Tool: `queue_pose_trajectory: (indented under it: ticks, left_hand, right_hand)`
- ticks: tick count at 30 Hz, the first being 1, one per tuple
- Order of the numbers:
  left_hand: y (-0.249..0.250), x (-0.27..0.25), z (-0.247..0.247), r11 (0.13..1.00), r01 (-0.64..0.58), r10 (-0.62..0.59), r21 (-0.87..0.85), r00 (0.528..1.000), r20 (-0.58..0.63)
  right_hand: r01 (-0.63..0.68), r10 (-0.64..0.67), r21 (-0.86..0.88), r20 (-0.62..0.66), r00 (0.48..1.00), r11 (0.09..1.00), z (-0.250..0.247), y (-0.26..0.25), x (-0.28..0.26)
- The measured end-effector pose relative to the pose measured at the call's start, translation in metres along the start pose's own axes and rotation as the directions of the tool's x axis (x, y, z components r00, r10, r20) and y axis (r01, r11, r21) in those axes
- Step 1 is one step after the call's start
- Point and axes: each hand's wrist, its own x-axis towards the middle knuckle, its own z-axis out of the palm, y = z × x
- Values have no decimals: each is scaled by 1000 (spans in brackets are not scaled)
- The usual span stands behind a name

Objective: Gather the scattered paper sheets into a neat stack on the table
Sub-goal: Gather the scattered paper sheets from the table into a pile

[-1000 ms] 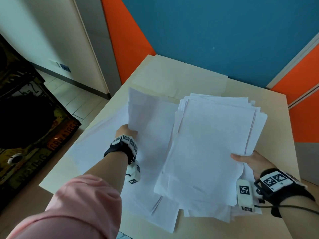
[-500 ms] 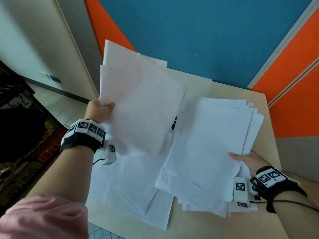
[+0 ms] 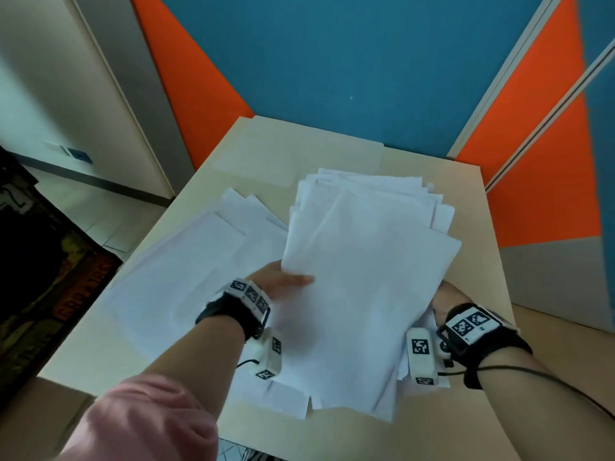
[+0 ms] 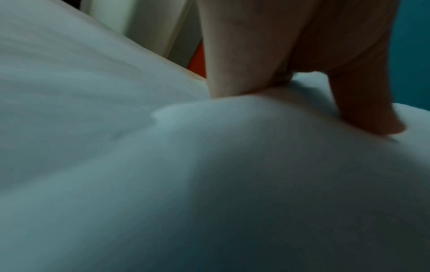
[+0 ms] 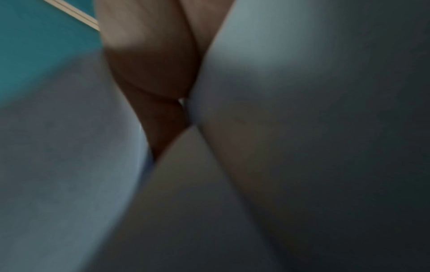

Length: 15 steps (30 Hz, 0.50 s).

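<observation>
A loose stack of white paper sheets (image 3: 366,261) lies on the light wooden table (image 3: 482,211), its corners fanned out at the far end. My left hand (image 3: 286,281) pinches the left edge of the top sheets, thumb (image 4: 370,110) on top and fingers under the paper. My right hand (image 3: 444,299) grips the stack's right edge and is mostly hidden by paper; in the right wrist view its fingers (image 5: 153,73) sit between sheets. More loose sheets (image 3: 186,271) lie spread on the table's left half, partly under the stack.
A pale flat sheet (image 3: 299,151) lies at the table's far end against the blue and orange wall. The table's left edge drops to a tiled floor, where a dark printed object (image 3: 40,261) sits. Wrist-camera cables trail near the front edge.
My left hand lifted sheets from the left side, swung them up and to the right, and has lowered them onto the stack. The right hand has kept its hold.
</observation>
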Motion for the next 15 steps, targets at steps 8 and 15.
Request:
queue_pose_trajectory:
  ticks: [8, 15]
  left_hand:
    - [0, -1, 26, 996, -59, 48, -66, 985, -165]
    - [-3, -3, 38, 992, -67, 74, 109, 995, -63]
  right_hand:
    - [156, -157, 30, 39, 987, 987, -8, 2, -21]
    - [-8, 14, -69, 89, 996, 998, -19, 22, -13]
